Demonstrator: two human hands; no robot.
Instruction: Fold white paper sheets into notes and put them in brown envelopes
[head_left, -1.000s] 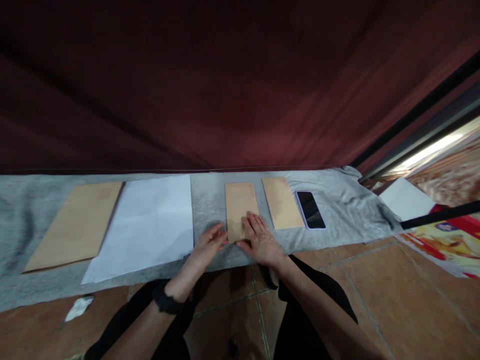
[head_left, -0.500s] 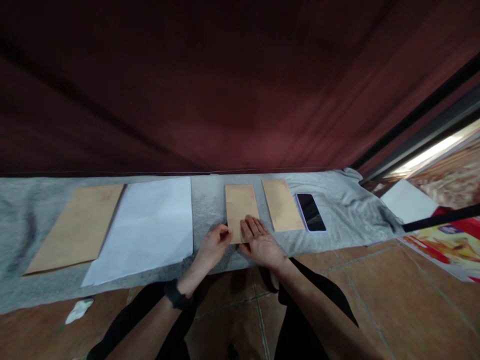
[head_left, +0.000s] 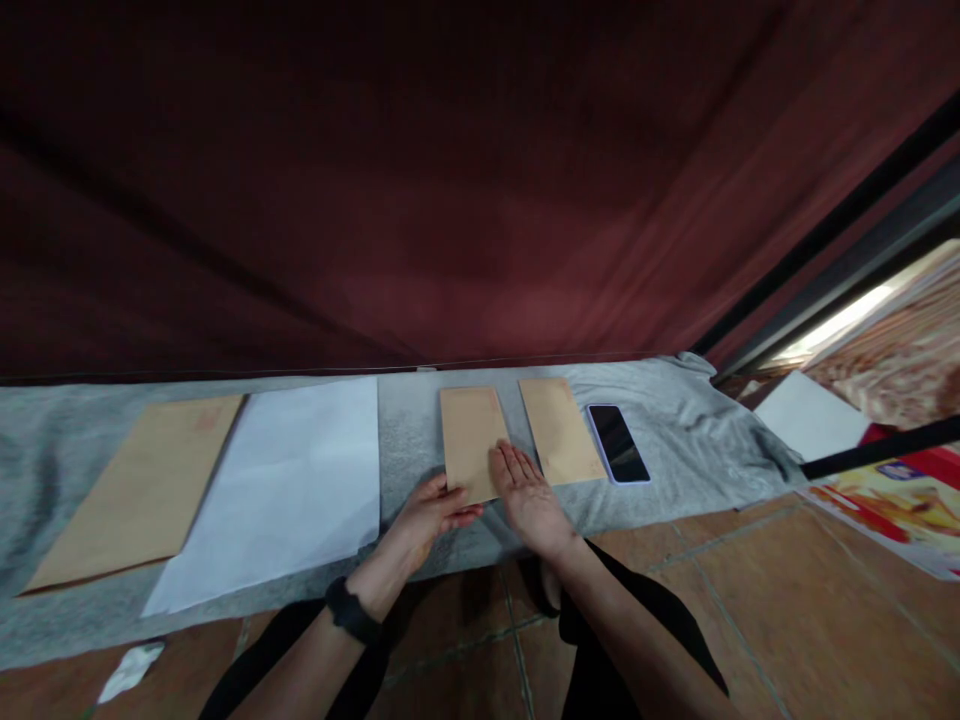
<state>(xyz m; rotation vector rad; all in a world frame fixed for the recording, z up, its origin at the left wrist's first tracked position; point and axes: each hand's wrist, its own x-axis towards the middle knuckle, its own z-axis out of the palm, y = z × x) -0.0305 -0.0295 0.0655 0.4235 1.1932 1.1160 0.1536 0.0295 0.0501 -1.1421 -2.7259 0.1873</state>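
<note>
A small brown envelope [head_left: 474, 430] lies in front of me on a grey cloth [head_left: 412, 440], its near edge slightly raised. My left hand [head_left: 422, 520] grips its near left corner, thumb on top and fingers underneath. Along the near right edge of the envelope, my right hand [head_left: 534, 510] rests with straight fingers, palm partly turned up; it touches the edge without closing on it. Just to the right lies a second small brown envelope [head_left: 561, 430], then a phone [head_left: 619, 443] with a dark screen and a pale purple edge.
Left of my hands, white paper sheets [head_left: 300, 490] lie beside a large brown envelope [head_left: 142, 480]. A dark red curtain-like fabric [head_left: 450, 250] rises behind the cloth. Tiled floor [head_left: 720, 560] runs below, with a crumpled white scrap [head_left: 131, 670]. A colourful printed package [head_left: 892, 500] is at right.
The envelope's near edge has lifted a little as my left fingers slid beneath it. My right hand has turned from palm down to palm partly up at the right edge.
</note>
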